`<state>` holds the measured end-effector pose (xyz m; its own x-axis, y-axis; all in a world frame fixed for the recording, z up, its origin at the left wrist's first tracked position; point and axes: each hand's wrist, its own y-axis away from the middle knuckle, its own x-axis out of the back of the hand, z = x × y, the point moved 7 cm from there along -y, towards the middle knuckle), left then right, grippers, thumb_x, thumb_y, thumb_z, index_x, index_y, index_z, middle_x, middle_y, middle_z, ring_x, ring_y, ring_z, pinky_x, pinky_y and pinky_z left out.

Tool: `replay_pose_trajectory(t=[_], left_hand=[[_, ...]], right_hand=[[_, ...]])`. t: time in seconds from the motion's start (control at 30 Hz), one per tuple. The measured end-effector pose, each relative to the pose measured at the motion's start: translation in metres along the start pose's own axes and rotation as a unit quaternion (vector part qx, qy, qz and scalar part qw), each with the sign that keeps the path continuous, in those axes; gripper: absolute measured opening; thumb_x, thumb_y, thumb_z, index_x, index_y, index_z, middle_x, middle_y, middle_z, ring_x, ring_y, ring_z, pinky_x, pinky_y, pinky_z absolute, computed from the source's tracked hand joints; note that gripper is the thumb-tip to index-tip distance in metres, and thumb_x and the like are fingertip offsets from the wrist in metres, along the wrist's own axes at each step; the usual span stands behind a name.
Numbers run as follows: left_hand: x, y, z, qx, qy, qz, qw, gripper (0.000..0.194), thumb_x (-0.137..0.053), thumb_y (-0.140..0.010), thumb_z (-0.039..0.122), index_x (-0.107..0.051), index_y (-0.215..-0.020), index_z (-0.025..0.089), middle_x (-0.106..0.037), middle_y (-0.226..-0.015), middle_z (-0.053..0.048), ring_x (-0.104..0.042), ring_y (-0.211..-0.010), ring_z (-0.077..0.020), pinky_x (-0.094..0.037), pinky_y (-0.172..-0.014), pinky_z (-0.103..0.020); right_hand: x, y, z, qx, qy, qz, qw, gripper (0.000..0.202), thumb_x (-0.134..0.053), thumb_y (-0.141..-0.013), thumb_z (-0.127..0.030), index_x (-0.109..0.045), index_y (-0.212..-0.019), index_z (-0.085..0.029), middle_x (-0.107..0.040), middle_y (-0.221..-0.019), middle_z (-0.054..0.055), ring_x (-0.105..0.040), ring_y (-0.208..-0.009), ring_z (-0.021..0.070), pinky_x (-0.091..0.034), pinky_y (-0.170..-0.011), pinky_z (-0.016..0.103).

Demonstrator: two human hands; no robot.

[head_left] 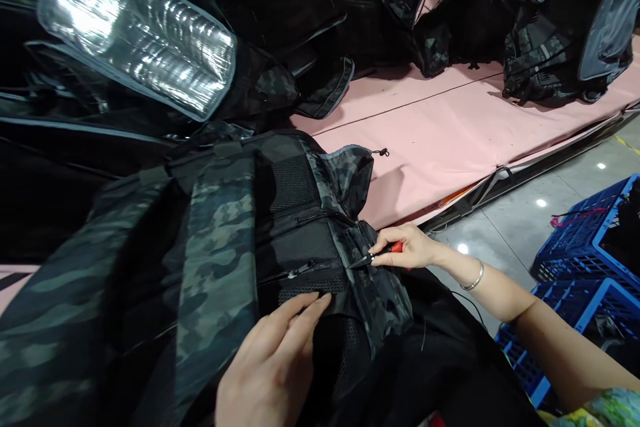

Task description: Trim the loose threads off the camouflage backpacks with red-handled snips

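Note:
A black and grey camouflage backpack (220,227) lies in front of me with its strap side up. My left hand (275,360) is closed, its fingertips pressed together on the black mesh of the back panel; what sits beneath them is hidden. In my right hand (407,247) is a small pair of thread snips (397,247) with a red handle, mostly covered by my fingers. Their pointed tip reaches the camouflage edge along the backpack's side. A zip (300,270) runs across the panel just left of the tip.
The pink-covered table (430,127) stretches away to the right. More dark bags (545,47) are piled along the back, one with a shiny silver lining (145,33). Blue plastic crates (575,247) stand on the grey floor at right, holding dark items.

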<state>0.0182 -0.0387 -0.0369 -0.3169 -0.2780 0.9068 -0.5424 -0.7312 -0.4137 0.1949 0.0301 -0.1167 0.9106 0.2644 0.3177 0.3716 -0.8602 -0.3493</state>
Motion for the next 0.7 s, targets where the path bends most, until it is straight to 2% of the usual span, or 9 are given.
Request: replay_pose_trajectory(t=[0.17,0.3,0.43,0.6,0.7], left_hand=[[0.001,-0.001,0.0,-0.002,0.007,0.009,1.0,0.024,-0.045,-0.086,0.018,-0.06,-0.104,0.022,-0.065,-0.098,-0.004,-0.063,-0.08,-0.0139,-0.05,-0.074,-0.024],[0.001,-0.002,0.001,0.006,0.01,0.003,1.0,0.025,-0.044,-0.086,0.019,-0.06,-0.105,0.024,-0.065,-0.1,-0.003,-0.064,-0.08,-0.0142,-0.051,-0.074,-0.025],[0.001,-0.001,-0.001,0.021,0.024,0.002,0.999,0.027,-0.044,-0.085,0.022,-0.061,-0.106,0.027,-0.066,-0.099,-0.002,-0.064,-0.08,-0.0151,-0.052,-0.074,-0.026],[-0.002,0.001,-0.003,0.023,0.028,-0.005,0.999,0.026,-0.045,-0.085,0.022,-0.061,-0.105,0.027,-0.066,-0.101,-0.003,-0.064,-0.083,-0.0148,-0.051,-0.075,-0.025],[-0.003,0.001,-0.003,0.028,0.024,-0.004,0.999,0.026,-0.045,-0.086,0.02,-0.06,-0.106,0.027,-0.065,-0.101,-0.002,-0.064,-0.084,-0.0147,-0.051,-0.077,-0.026]], right_hand=[[0.0,0.01,0.002,-0.027,-0.015,0.053,0.998,0.022,-0.068,-0.075,-0.035,-0.063,-0.081,-0.015,-0.067,-0.077,0.002,-0.058,-0.064,0.0099,-0.046,-0.061,0.021],[-0.001,0.008,-0.004,-0.009,0.005,0.035,0.999,0.021,-0.069,-0.074,-0.034,-0.063,-0.081,-0.015,-0.067,-0.077,0.001,-0.056,-0.06,0.0085,-0.044,-0.057,0.019],[-0.001,0.003,0.002,-0.021,-0.013,0.017,1.0,0.019,-0.068,-0.075,-0.033,-0.065,-0.078,-0.015,-0.068,-0.074,0.001,-0.058,-0.063,0.0094,-0.045,-0.06,0.02],[-0.001,0.005,0.008,-0.064,-0.072,0.038,0.995,0.023,-0.069,-0.073,-0.036,-0.063,-0.077,-0.014,-0.066,-0.074,0.0,-0.058,-0.063,0.009,-0.046,-0.059,0.02],[0.0,0.008,0.001,-0.067,-0.043,0.048,0.996,0.025,-0.07,-0.072,-0.038,-0.062,-0.078,-0.015,-0.065,-0.074,0.0,-0.057,-0.063,0.0091,-0.045,-0.059,0.02]])
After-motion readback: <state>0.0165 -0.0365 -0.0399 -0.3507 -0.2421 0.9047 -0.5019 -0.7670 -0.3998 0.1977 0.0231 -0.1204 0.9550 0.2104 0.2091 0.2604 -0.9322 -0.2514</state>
